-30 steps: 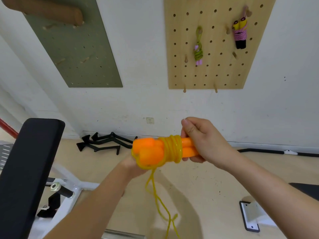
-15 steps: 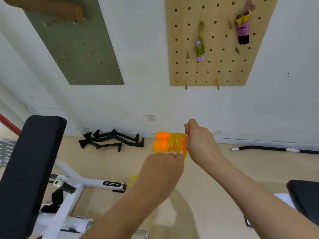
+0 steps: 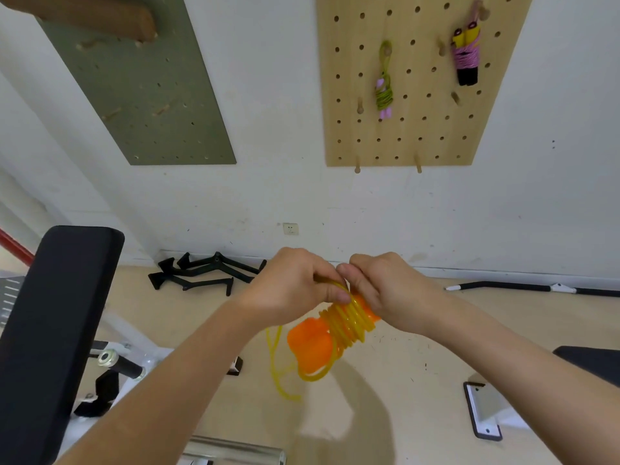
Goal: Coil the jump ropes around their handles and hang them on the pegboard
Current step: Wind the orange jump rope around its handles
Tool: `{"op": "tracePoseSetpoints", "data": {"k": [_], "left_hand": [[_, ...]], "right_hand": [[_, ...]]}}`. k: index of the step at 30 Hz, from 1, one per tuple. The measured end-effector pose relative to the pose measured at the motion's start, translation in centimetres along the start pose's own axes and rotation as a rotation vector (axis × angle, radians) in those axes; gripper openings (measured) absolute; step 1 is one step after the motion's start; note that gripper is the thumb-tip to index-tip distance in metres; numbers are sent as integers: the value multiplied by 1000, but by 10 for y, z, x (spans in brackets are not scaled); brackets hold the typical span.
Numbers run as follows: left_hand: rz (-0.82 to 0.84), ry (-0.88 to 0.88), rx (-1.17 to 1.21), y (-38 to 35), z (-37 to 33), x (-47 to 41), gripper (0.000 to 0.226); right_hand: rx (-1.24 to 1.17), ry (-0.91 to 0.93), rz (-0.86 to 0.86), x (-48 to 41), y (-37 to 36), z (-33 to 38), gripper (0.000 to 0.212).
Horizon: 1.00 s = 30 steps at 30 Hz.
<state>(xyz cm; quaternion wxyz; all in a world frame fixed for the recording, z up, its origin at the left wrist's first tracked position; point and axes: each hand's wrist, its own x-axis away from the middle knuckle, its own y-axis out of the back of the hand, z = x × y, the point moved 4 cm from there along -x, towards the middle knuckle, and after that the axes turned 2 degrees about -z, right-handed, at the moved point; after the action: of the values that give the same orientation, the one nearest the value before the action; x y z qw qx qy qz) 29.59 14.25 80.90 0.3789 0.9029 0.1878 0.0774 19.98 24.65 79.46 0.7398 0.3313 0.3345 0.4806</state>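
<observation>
The right hand (image 3: 399, 292) gripped one end of the paired orange handles (image 3: 310, 344), fingers (image 3: 359, 280) curled round them. The left hand (image 3: 292, 286) pinched the yellow cord (image 3: 349, 320) at the top of the coil, touching the right fingers. A loose tail (image 3: 276, 367) hung below the left fingers. The cord appeared light, pliant and probably slick; grip it taut, close to the coil. The pegboard (image 3: 419, 129) hung well above both hands.

Our right hand (image 3: 392, 292) grips the orange handles (image 3: 312, 344); our left hand (image 3: 295, 286) pinches the yellow rope (image 3: 349, 318) coiled round them; two wound ropes hang on the wooden pegboard (image 3: 419, 129).
</observation>
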Motion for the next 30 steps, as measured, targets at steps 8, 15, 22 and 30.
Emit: {"op": "tracePoseSetpoints", "data": {"k": [8, 15, 22, 30], "left_hand": [[144, 25, 374, -2, 3, -3, 17], [101, 258, 906, -32, 25, -3, 7], [-148, 84, -126, -79, 19, 24, 25], [-91, -227, -974, -66, -4, 38, 40]], "right_hand": [[-482, -67, -20, 4, 9, 9, 43], [-714, -215, -296, -2, 11, 4, 33], [-392, -466, -560, -8, -18, -40, 30], [48, -348, -372, -14, -28, -35, 20]]}}
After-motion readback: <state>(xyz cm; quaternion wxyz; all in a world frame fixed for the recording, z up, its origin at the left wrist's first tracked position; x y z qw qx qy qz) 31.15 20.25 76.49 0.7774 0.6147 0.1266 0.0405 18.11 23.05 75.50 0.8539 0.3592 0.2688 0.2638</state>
